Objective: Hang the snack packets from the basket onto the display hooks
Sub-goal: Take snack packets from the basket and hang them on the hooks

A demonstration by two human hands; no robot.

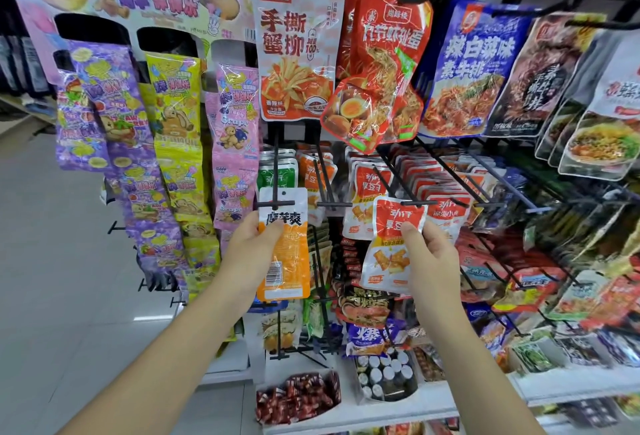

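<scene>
Grip detail, as I view it remotely: left hand (250, 248) pinches an orange packet (286, 254) whose top overlaps a black hook (276, 204) just above the thumb, while right hand (430, 256) pinches a red-and-white packet (389, 247) below a second hook (417, 203).

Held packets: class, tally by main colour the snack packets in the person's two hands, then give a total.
orange packet: 1, held in the left hand
red-and-white packet: 1, held in the right hand
Total: 2
</scene>
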